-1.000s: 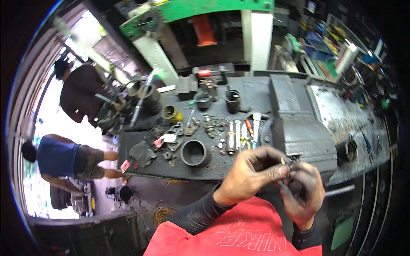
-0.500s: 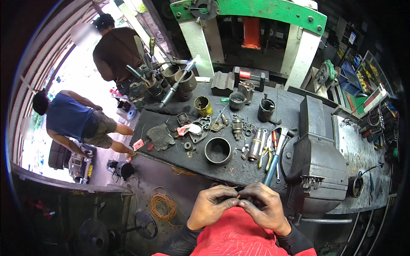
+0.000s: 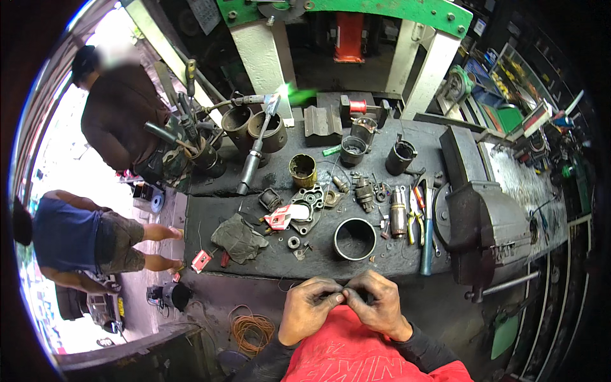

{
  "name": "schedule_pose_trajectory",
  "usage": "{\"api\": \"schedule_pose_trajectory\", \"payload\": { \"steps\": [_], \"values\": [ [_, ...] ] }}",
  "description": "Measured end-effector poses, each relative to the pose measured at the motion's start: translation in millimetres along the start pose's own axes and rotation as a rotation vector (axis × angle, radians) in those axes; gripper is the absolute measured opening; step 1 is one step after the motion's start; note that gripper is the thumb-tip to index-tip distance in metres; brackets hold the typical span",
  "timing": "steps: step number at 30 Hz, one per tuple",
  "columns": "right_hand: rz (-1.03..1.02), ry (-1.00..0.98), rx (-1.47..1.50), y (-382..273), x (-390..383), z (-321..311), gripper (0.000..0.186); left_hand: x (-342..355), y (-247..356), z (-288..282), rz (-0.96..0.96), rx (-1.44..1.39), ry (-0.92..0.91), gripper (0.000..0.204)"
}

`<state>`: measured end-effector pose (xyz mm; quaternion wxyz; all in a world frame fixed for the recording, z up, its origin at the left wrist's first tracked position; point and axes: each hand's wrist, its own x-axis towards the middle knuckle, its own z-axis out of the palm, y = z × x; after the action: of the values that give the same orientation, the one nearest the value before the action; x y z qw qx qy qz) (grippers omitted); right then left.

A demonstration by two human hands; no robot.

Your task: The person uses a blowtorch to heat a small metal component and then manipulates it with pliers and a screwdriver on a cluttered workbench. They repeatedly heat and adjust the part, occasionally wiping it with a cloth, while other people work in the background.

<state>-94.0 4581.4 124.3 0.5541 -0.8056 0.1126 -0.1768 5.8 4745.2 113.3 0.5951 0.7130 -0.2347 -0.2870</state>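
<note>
Two people stand at the far left, a person in blue (image 3: 70, 232) and, beyond, a person in dark brown (image 3: 124, 108). A small red-and-white box (image 3: 202, 261) lies at the near left corner of the bench (image 3: 207, 219), with a grey rag (image 3: 238, 239) right of it. An orange cable (image 3: 252, 332) is coiled on the floor. Next come a yellow can (image 3: 303, 170) and, nearer, a flat casting (image 3: 309, 213).

The left hand (image 3: 312, 309) is curled, thumb against its fingers, its tips meeting those of the right hand (image 3: 374, 300), curled likewise, just off the bench's near edge. The tips hide whatever is between; I cannot tell whether either holds anything. Just beyond them stands an open cylinder (image 3: 355, 254), the nearest thing.

Rightward lie pliers (image 3: 412, 228) and a hammer (image 3: 427, 232), then a big vise (image 3: 487, 219).
</note>
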Motion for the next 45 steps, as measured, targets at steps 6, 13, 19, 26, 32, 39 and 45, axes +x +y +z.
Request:
{"api": "schedule_pose_trajectory", "payload": {
  "steps": [6, 13, 19, 26, 32, 39, 45],
  "values": [
    [0.073, 0.114, -0.043, 7, 6, 29, 0.01, 13, -10, -17, 0.093, 0.131, 0.012, 0.017],
    [-0.005, -0.157, -0.106, 34, 67, 9, 0.022, 2, -24, -39, -0.073, 0.032, 0.205, 0.017],
    [-0.216, -0.195, -0.595, 76, 200, -5, 0.042, -27, -49, -59, -0.175, 0.042, 0.384, 0.017],
    [-0.303, -0.264, -0.882, 119, 266, 28, 0.042, -58, -79, -61, -0.245, -0.047, 0.669, 0.019],
    [-0.51, -0.259, -0.987, 130, 277, 35, 0.025, -55, -65, -66, -0.188, 0.08, 0.672, 0.018],
    [-0.566, -0.301, -1.055, 131, 283, 41, 0.017, -34, -54, -67, -0.13, 0.122, 0.633, 0.021],
    [-0.55, -0.324, -1.131, 141, 289, 48, 0.026, -26, -48, -59, -0.074, 0.125, 0.652, 0.019]
  ]
}}
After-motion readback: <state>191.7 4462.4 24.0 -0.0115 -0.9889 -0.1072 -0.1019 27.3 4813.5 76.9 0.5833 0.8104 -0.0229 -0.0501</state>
